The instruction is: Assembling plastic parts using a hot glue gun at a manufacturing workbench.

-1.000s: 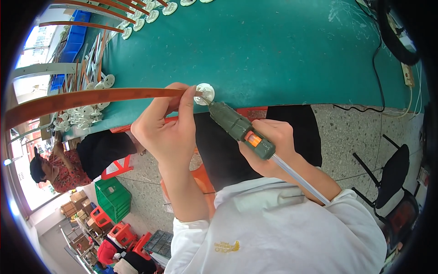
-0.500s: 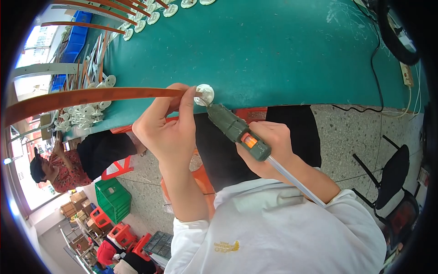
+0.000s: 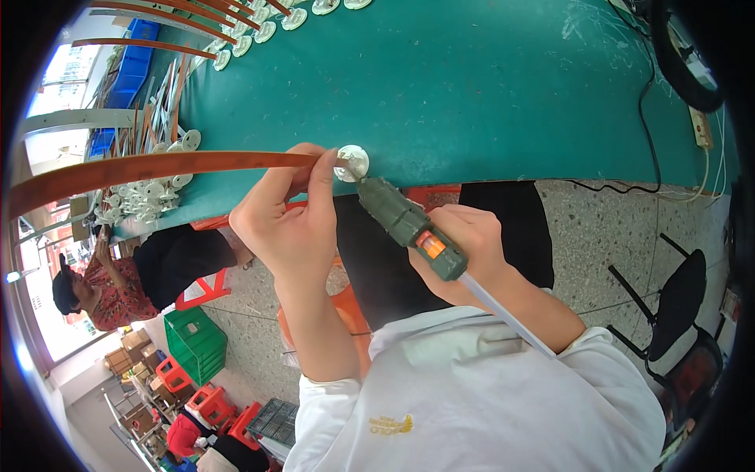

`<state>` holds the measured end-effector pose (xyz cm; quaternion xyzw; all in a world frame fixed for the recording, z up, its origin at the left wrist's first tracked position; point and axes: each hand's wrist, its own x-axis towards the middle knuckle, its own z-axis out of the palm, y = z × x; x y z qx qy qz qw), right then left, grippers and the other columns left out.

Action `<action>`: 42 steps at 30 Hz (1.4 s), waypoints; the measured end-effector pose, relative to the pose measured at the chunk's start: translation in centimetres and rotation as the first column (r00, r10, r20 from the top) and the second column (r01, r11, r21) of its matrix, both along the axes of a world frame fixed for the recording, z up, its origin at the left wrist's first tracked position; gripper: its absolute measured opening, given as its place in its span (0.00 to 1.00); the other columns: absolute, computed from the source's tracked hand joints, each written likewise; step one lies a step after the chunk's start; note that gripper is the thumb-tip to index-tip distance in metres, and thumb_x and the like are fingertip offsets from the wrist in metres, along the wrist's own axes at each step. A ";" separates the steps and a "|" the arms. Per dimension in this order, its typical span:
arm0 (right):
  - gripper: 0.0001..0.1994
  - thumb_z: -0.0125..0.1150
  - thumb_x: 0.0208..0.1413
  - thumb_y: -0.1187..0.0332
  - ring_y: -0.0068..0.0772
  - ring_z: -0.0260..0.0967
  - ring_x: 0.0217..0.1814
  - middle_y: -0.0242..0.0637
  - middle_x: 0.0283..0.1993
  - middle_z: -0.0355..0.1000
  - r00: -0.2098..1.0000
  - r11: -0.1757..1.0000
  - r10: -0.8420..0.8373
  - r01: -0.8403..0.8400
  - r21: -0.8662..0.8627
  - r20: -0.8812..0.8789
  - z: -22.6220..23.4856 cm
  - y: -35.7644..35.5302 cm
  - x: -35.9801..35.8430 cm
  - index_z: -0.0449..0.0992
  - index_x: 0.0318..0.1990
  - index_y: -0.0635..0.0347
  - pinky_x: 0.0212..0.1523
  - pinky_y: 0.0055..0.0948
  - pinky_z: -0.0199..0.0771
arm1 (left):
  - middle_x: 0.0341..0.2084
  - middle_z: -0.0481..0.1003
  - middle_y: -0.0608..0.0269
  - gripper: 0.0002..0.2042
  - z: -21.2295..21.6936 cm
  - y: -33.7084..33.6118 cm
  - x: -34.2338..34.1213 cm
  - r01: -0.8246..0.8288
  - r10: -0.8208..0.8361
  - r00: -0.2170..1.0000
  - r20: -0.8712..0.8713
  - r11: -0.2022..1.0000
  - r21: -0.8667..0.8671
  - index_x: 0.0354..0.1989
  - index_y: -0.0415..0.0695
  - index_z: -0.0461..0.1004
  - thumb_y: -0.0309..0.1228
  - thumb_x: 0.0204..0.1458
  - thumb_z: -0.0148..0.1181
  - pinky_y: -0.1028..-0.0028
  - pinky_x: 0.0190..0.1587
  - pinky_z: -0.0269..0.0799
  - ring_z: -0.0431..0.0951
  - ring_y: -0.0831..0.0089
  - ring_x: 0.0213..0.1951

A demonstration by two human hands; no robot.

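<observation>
My left hand (image 3: 287, 216) pinches the end of a long brown wooden strip (image 3: 149, 168) that runs off to the left, holding it against a small white round disc (image 3: 351, 162) at the near edge of the green table (image 3: 472, 86). My right hand (image 3: 464, 252) grips a dark green glue gun (image 3: 409, 226) with an orange switch. Its nozzle touches the disc where the strip meets it. A white glue stick (image 3: 503, 313) sticks out of the back of the gun.
Several more white discs (image 3: 149, 200) and brown strips (image 3: 141, 46) lie at the table's left and far end. A black cable (image 3: 649, 118) runs to a power strip (image 3: 701, 126) at right. Another person (image 3: 118, 287) sits at left; a black chair (image 3: 676, 307), green crate (image 3: 197, 342).
The glue gun's nozzle has stayed at the disc; my hands have barely shifted. Nothing else has moved.
</observation>
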<state>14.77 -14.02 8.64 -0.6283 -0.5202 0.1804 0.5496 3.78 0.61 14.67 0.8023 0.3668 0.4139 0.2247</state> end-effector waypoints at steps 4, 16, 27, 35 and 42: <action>0.11 0.65 0.33 0.80 0.45 0.72 0.25 0.42 0.24 0.71 0.998 0.998 -0.023 0.019 0.065 0.056 0.0 0.2 -0.3 0.73 0.28 0.66 0.25 0.34 0.72 | 0.18 0.80 0.60 0.04 0.0 0.0 0.0 -0.008 0.008 1.000 -0.015 1.000 -0.014 0.24 0.34 0.78 0.18 0.44 0.69 0.82 0.25 0.66 0.78 0.79 0.20; 0.10 0.67 0.31 0.80 0.41 0.68 0.27 0.38 0.24 0.72 0.993 0.999 -0.032 0.031 0.016 0.110 -0.1 0.2 -0.1 0.74 0.25 0.64 0.28 0.32 0.71 | 0.17 0.78 0.60 0.03 0.0 0.2 -0.1 -0.007 0.006 1.000 -0.026 1.000 -0.018 0.27 0.37 0.80 0.20 0.45 0.69 0.83 0.25 0.66 0.79 0.79 0.21; 0.10 0.69 0.32 0.76 0.39 0.63 0.23 0.35 0.19 0.68 0.995 0.998 -0.054 0.055 -0.015 0.082 -0.3 0.2 -0.3 0.71 0.21 0.60 0.24 0.32 0.65 | 0.17 0.79 0.60 0.03 -0.1 0.1 -0.1 -0.001 0.000 1.000 -0.017 1.000 -0.026 0.28 0.36 0.80 0.20 0.45 0.69 0.82 0.25 0.67 0.79 0.79 0.21; 0.09 0.69 0.34 0.77 0.38 0.60 0.22 0.35 0.19 0.67 0.995 0.997 -0.076 0.075 0.013 0.061 0.2 0.5 0.0 0.71 0.21 0.60 0.23 0.32 0.62 | 0.17 0.79 0.61 0.03 -0.1 0.2 0.0 0.013 -0.014 1.000 -0.011 1.000 -0.024 0.28 0.36 0.80 0.20 0.47 0.69 0.84 0.25 0.67 0.79 0.80 0.21; 0.09 0.69 0.34 0.77 0.39 0.61 0.23 0.36 0.19 0.68 0.995 0.998 -0.058 0.057 0.013 0.081 -0.1 0.0 0.1 0.73 0.23 0.62 0.24 0.32 0.63 | 0.17 0.79 0.61 0.03 -0.2 0.1 -0.1 0.003 -0.004 1.000 -0.004 1.000 -0.023 0.28 0.36 0.80 0.21 0.47 0.69 0.84 0.25 0.66 0.78 0.81 0.21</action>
